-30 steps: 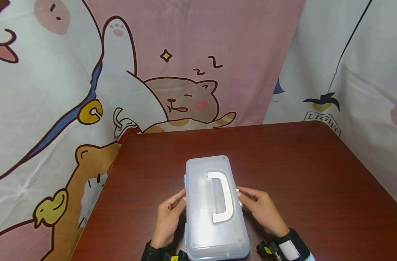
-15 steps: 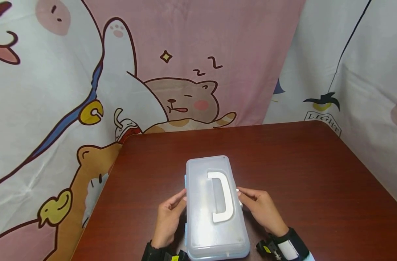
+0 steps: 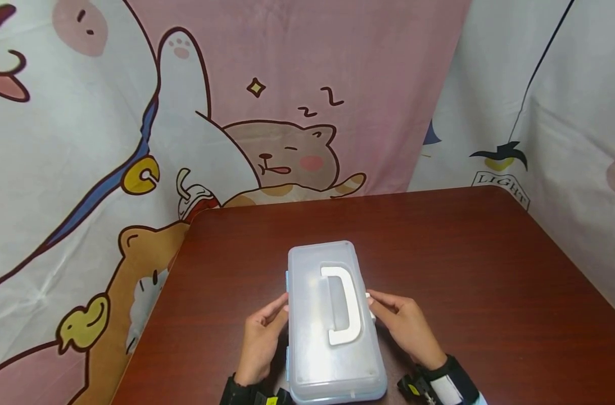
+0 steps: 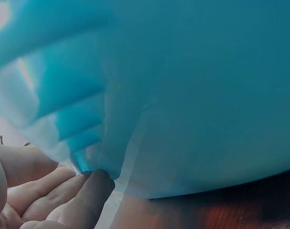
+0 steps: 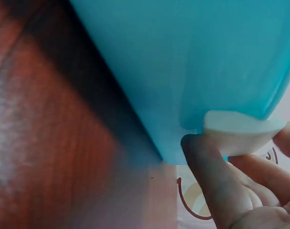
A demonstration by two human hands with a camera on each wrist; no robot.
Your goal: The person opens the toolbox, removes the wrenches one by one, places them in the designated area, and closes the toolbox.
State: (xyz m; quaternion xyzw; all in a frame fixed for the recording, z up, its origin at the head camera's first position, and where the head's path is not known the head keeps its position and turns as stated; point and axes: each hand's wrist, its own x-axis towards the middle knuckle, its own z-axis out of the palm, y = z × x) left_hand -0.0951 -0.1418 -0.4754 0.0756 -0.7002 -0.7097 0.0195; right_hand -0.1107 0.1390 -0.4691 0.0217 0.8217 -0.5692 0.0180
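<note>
One translucent pale-blue box (image 3: 312, 332) rests at six o'clock on one brown bench (image 3: 464, 270), one white handle (image 3: 352, 306) on its lid. Two hands flank it. At the box's nine o'clock, the left hand (image 3: 257, 343) has a slack grip, fingertips touching the side wall. At three o'clock, the right hand's (image 3: 408, 329) grip is narrowed, pinching one white latch (image 5: 240, 134). Two black wristbands (image 3: 454, 374) show, one per wrist.

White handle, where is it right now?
In the head view, the white handle lies on the box lid, right of its midline, toward the right grip.
</note>
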